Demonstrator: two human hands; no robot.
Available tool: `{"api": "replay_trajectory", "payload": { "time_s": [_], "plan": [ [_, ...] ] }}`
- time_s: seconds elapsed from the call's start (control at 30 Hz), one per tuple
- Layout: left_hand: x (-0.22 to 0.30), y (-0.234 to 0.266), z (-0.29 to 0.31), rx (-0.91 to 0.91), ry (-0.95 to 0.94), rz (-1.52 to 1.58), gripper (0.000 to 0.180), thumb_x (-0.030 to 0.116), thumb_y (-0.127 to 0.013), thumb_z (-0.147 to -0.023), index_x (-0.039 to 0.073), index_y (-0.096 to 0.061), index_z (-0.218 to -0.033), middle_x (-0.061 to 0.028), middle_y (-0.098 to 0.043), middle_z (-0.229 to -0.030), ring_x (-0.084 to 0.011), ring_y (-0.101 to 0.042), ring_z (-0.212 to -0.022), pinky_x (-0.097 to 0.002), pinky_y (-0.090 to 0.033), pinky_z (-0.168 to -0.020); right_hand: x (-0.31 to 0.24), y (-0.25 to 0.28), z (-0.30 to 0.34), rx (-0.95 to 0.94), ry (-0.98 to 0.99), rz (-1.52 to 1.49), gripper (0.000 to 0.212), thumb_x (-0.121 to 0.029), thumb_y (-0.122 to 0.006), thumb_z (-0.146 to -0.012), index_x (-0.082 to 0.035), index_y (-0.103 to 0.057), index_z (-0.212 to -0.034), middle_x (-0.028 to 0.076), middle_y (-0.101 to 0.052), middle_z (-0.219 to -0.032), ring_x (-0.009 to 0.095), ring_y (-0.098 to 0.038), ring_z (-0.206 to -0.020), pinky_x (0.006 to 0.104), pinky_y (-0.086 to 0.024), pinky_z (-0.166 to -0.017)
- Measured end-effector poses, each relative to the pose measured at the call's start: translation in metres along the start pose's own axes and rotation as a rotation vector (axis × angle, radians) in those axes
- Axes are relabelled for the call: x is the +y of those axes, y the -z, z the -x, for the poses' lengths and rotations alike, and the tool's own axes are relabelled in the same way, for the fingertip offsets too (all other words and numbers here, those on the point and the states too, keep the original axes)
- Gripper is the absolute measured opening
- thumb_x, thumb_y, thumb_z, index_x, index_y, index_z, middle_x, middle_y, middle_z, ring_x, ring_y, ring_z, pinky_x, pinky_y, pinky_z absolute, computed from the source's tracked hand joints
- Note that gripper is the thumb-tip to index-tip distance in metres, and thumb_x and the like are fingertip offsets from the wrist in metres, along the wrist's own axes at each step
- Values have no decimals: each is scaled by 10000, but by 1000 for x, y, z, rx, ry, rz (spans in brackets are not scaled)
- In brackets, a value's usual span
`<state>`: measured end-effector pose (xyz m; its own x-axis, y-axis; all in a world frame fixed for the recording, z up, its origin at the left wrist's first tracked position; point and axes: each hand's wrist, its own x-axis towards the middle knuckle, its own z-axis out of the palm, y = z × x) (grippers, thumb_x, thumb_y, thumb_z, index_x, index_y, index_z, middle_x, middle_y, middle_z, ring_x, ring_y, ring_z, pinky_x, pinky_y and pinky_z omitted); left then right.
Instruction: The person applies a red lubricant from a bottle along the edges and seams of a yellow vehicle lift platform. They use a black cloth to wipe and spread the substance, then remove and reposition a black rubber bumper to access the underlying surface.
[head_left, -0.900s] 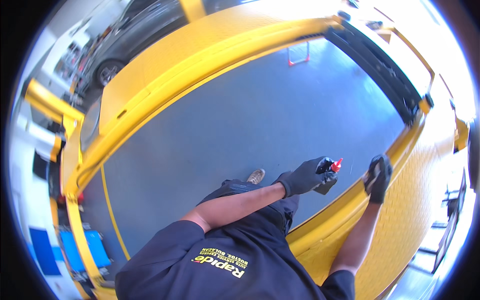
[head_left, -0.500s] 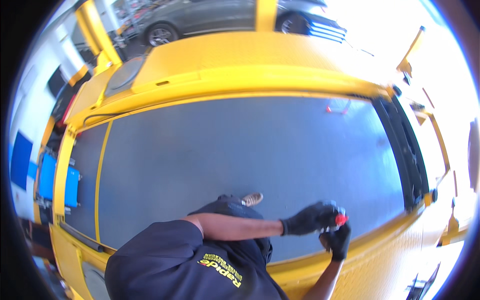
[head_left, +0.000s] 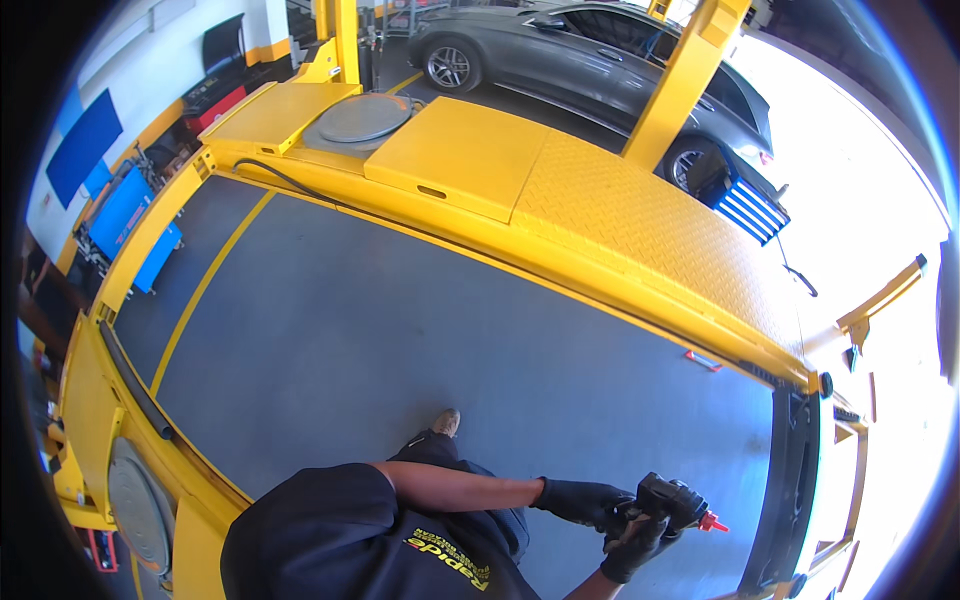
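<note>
Both my hands wear black gloves and meet at the lower right, in front of my dark shirt. A dark, bulky device [head_left: 668, 499] with a narrow red tip [head_left: 713, 522] is between them, the tip pointing to the right. My left hand [head_left: 588, 503] reaches in from the left and is closed at the device's near left side; its fingers are partly hidden. Below the device, my right hand [head_left: 638, 548] is wrapped around its underside. The exact kind of device cannot be made out.
Yellow lift platforms run along the far side [head_left: 460, 155] and near left [head_left: 195, 480], with a dark crossbeam [head_left: 785, 480] at right. Beyond stand a grey car [head_left: 590, 60] and a blue-drawered cart [head_left: 750, 208]. A small red item [head_left: 703, 361] lies on the grey floor [head_left: 430, 300].
My view has turned, so the platforms now slant. Both hands appear lower, and the dark device shows more fully, its red tip now pointing right. Both hands stay together at it.
</note>
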<state>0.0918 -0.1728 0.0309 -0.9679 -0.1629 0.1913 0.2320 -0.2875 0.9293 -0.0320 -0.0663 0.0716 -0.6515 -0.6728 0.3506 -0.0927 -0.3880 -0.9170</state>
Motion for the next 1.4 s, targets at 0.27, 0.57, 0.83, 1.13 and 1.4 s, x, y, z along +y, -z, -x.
{"api": "replay_trajectory", "payload": {
  "time_s": [0.27,0.57,0.83,1.13,1.4],
  "plan": [
    [53,168,97,596,81,-142,295,198,-727,-985,38,-671,-1227,-31,-694,-1026,-81,-577,-1005,-318,-514,-905,49,-120,-101,-33,-264,-90,530,-233,-614,-1031,-43,-472,-1505,163,-542,-1476,324,-668,-1142,364,-584,-815],
    [7,335,321,1466,301,-275,408,302,-680,-961,-30,-710,-1197,-24,-734,-1049,-114,-661,-921,-319,-544,-810,137,-134,-169,66,-408,226,443,-217,-720,-917,-64,-577,-1307,48,-654,-1091,171,-651,-910,315,-533,-731],
    [-85,324,395,1498,163,335,408,483,-629,-1033,86,-697,-1100,-58,-740,-1006,-197,-703,-832,-344,-574,-760,196,-59,-257,139,-442,392,361,-176,-697,-933,-20,-638,-1253,4,-638,-954,65,-558,-793,247,-459,-671],
    [-135,245,313,1747,783,135,456,450,-670,-1009,34,-707,-1189,-54,-720,-1033,-172,-671,-858,-336,-545,-767,298,26,-348,-30,-489,758,437,-233,-746,-863,-7,-688,-1232,91,-687,-938,158,-636,-789,329,-518,-701],
    [-144,266,285,1701,859,-37,535,473,-697,-983,8,-701,-1249,-49,-711,-1068,-154,-654,-892,-328,-528,-773,314,70,-392,-46,-469,903,503,-221,-719,-846,-59,-677,-1321,209,-717,-1042,314,-709,-875,433,-547,-789]
  ]
}}
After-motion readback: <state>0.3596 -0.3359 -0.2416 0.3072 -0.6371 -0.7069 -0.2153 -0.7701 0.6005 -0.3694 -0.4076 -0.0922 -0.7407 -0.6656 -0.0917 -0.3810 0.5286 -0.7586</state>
